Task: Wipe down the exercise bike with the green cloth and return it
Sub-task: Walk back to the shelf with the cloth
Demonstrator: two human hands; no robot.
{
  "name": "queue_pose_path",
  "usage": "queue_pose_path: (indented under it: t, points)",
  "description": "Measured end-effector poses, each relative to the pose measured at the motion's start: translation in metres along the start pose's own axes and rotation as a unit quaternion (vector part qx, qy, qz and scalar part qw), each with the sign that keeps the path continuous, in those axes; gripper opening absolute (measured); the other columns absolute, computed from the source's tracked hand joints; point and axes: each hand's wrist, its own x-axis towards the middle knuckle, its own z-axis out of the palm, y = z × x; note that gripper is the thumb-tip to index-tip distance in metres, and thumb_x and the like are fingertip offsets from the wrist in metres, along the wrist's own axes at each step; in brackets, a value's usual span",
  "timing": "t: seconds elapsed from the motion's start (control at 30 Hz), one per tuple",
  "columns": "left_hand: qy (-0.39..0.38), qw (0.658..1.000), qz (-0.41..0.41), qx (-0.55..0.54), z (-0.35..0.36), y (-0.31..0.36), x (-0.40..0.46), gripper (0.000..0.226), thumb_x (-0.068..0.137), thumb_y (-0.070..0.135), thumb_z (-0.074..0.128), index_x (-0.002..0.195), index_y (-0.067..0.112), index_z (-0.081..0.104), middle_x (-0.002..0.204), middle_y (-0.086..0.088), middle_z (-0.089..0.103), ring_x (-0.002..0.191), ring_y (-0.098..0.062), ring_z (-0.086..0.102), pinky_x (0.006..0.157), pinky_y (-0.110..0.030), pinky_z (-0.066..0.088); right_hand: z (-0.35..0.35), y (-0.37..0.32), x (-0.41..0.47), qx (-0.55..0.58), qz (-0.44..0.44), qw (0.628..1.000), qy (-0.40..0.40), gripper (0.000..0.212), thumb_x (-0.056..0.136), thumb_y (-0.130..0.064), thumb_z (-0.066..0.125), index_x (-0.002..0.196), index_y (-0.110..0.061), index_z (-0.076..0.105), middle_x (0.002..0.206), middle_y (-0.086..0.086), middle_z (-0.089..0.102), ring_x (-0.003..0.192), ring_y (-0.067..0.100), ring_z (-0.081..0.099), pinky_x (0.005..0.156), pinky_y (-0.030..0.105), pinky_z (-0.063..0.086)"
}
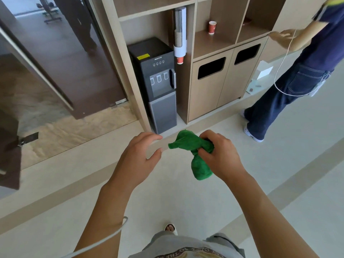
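My right hand (217, 155) is closed around the middle of a bunched green cloth (188, 141). One end of the cloth sticks up and to the left; the other end hangs down below my fist. My left hand (138, 157) hovers just left of the cloth with fingers curled and apart, holding nothing and not touching it. No exercise bike shows close by; only some metal equipment (49, 13) is visible far off beyond the doorway at the top left.
A dark water dispenser (158, 84) stands ahead in a wooden shelf unit (212, 84) with a cup holder, a red paper cup (212, 27) and two bin openings. Another person (296, 77) stands at right holding a white cable. A dark open door (55, 67) is at left.
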Motion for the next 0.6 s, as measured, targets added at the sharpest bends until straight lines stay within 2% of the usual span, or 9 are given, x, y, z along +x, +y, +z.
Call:
queue_pose_path:
  t: [0.27, 0.43, 0.6]
  points:
    - [0.003, 1.000, -0.019, 0.001, -0.006, -0.031, 0.057, 0.032, 0.101, 0.028, 0.066, 0.132, 0.028, 0.064, 0.130, 0.016, 0.060, 0.124, -0.010, 0.056, 0.100, -0.028, 0.050, 0.007, 0.006, 0.059, -0.009, 0.014, 1.000, 0.003, 0.021, 0.085, -0.015, 0.070, 0.102, -0.027, 0.066, 0.087, -0.008, 0.061, 0.080, 0.007, 0.056, 0.062, 0.027, 0.043]
    - [0.011, 0.999, -0.031, 0.007, 0.003, -0.039, 0.108, 0.031, 0.101, 0.027, 0.065, 0.132, 0.028, 0.065, 0.132, 0.015, 0.060, 0.127, -0.011, 0.055, 0.105, -0.033, 0.050, 0.006, 0.023, 0.115, -0.012, 0.000, 1.000, -0.001, 0.022, 0.085, -0.015, 0.070, 0.102, -0.028, 0.066, 0.087, -0.007, 0.061, 0.079, 0.005, 0.055, 0.061, 0.024, 0.040]
    - [0.029, 0.998, -0.046, 0.010, 0.018, -0.034, 0.167, 0.029, 0.101, 0.026, 0.065, 0.130, 0.029, 0.066, 0.132, 0.017, 0.060, 0.127, -0.008, 0.055, 0.107, -0.031, 0.048, -0.001, 0.047, 0.186, -0.010, -0.028, 0.999, -0.021, 0.022, 0.085, -0.015, 0.070, 0.103, -0.027, 0.067, 0.087, -0.004, 0.063, 0.079, 0.018, 0.057, 0.064, 0.032, 0.047]
